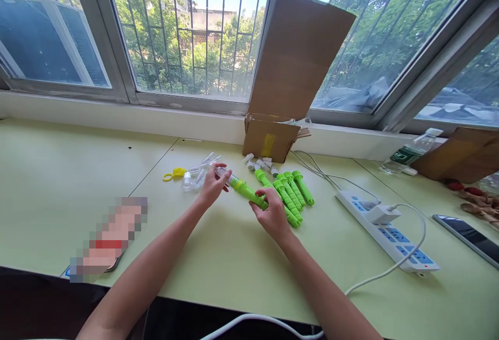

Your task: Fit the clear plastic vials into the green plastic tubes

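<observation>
Between my hands lies a slanted green plastic handle [246,192] with a yellow ring near its upper left end and a clear plastic tube [231,178] joined there. My left hand [213,184] is closed around the clear tube, its thumb along the top. My right hand [273,212] grips the lower right end of the handle, and its fingers hide that end. Several similar green handles [288,194] lie just beyond my right hand. Past my left hand are several loose clear tubes [200,173], a small clear cup [187,182] and a yellow ringed piece [177,174].
Small white parts [262,164] lie before a cardboard box [271,140] by the window. A white power strip [385,233] with cables, a phone [468,236] and a water bottle [413,152] are on the right. A pixelated object [113,241] is on the left.
</observation>
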`<state>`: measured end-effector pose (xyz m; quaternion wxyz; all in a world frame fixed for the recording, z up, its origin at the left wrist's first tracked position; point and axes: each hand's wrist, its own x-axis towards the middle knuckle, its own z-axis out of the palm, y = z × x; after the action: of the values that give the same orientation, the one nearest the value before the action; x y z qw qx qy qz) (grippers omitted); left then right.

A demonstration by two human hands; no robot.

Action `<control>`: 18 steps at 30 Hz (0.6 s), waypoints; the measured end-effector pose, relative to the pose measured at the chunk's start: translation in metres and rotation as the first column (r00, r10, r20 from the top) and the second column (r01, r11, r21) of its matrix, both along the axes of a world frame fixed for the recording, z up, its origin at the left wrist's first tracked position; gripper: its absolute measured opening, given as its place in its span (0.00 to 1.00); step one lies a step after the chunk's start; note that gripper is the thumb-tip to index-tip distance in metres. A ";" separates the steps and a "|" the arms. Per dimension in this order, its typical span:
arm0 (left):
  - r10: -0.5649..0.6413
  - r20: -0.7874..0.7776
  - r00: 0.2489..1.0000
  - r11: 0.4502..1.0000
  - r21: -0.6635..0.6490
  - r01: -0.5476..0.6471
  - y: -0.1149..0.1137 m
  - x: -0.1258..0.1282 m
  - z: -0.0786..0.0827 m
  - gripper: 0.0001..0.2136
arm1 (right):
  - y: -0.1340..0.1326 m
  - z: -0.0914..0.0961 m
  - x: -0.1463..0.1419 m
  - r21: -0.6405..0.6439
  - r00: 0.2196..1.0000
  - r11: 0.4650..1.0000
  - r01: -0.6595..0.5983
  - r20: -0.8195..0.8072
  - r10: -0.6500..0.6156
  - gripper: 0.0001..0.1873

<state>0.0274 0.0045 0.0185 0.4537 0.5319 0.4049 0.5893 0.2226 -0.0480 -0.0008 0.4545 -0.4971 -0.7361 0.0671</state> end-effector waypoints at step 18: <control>0.021 0.087 0.996 0.998 -0.061 -0.016 0.003 -0.003 -0.002 0.24 | -0.008 0.009 -0.003 0.028 0.993 0.999 0.026 -0.112 -0.023 0.23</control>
<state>0.0240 0.0072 0.0161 0.4814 0.4879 0.4071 0.6037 0.2201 -0.0562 0.0079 0.5031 -0.4949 -0.7041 0.0784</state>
